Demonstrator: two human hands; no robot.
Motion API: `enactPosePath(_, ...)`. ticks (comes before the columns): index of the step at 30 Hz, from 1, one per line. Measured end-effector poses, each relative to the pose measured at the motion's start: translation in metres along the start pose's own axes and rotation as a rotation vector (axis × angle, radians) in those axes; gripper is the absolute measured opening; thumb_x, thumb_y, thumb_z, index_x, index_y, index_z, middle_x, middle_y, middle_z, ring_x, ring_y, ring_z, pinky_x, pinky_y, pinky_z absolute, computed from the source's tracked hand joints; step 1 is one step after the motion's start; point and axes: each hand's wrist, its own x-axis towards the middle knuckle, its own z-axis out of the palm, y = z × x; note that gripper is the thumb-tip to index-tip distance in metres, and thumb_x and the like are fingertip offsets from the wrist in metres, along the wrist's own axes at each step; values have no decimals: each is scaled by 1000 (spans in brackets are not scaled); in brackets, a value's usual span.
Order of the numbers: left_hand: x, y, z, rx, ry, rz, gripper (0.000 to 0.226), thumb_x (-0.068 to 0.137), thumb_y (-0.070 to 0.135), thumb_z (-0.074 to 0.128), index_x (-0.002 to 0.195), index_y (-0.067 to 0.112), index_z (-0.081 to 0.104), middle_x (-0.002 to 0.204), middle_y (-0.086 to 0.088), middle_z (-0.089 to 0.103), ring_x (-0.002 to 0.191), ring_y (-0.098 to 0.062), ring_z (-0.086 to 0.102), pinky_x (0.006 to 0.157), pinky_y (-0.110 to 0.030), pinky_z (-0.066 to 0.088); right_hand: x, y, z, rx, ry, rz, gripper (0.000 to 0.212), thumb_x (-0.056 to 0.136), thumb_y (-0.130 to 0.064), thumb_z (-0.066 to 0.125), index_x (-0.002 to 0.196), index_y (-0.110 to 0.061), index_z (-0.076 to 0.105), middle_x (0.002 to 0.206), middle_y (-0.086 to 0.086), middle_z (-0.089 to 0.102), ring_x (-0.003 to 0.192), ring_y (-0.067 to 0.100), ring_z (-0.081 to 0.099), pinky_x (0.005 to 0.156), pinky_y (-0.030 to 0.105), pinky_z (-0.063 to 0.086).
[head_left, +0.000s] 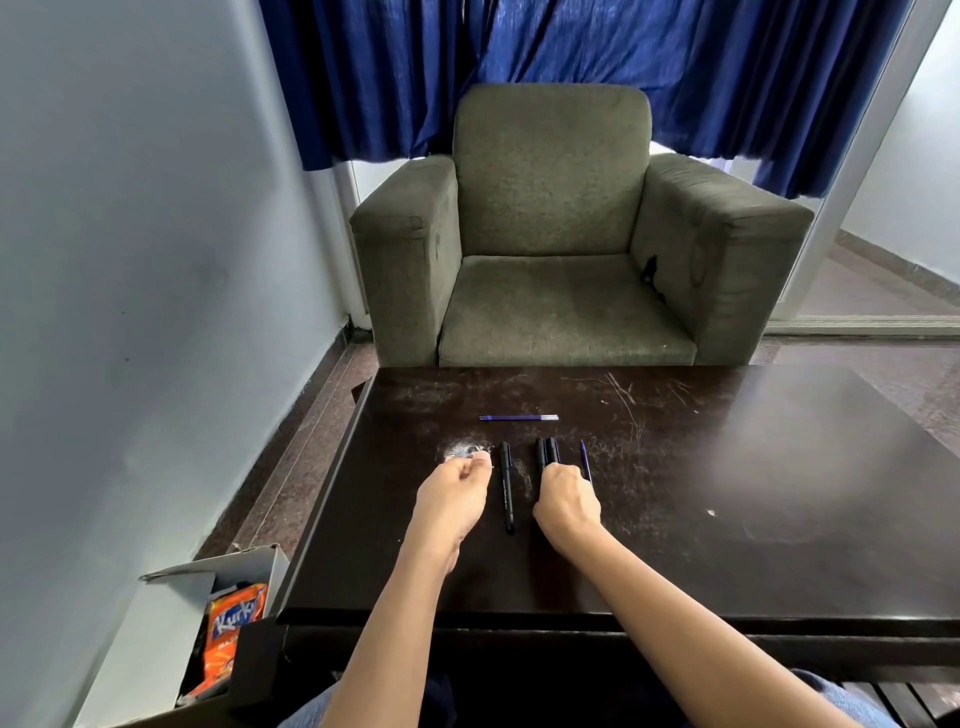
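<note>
My left hand (457, 486) pinches at the small shiny parts (461, 451) on the worktop (779, 467), and a lone black pen (507, 488) lies just beside. My right hand (566, 496) is clenched round a pair of black pens (548, 451), with a blue refill (586, 460) to its right. Best to lift one part cleanly and keep the pair steady.

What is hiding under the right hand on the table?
Two black pens stick out from under the right hand, side by side on the table. Their lower halves are covered by the hand, so nothing else under it can be seen.
</note>
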Motion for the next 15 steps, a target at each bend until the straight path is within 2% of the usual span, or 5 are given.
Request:
enactPosePath(5, 0, 1, 1, -7, 0, -10, 42, 97, 44, 42, 126, 17, 57, 121, 0, 58, 100, -12, 49, 98, -36, 44, 1, 1, 0, -7, -1, 1, 25, 83, 7, 56, 106, -4, 62, 111, 11, 64, 105, 31, 63, 80, 37, 52)
enactPosePath(9, 0, 1, 1, -9, 4, -13, 39, 98, 43, 42, 123, 17, 58, 94, 10, 54, 95, -12, 52, 97, -37, 46, -1, 1, -1, -19, 5, -1, 27, 84, 5, 55, 109, -4, 61, 114, 11, 63, 108, 31, 62, 81, 36, 52)
enactPosePath(13, -1, 1, 1, 3, 8, -7, 39, 98, 43, 42, 122, 17, 58, 85, 13, 52, 92, -11, 53, 97, -37, 47, -3, -3, -5, -43, 24, -25, 27, 86, 5, 53, 110, -4, 61, 114, 11, 63, 108, 31, 63, 80, 36, 52)
enactPosePath(15, -1, 2, 0, 12, 13, -2, 40, 98, 44, 41, 122, 18, 58, 88, 12, 54, 94, -13, 55, 98, -38, 48, -6, -8, -9, -36, 42, -67, 23, 88, 2, 51, 108, -4, 61, 112, 11, 64, 106, 31, 63, 77, 36, 51)
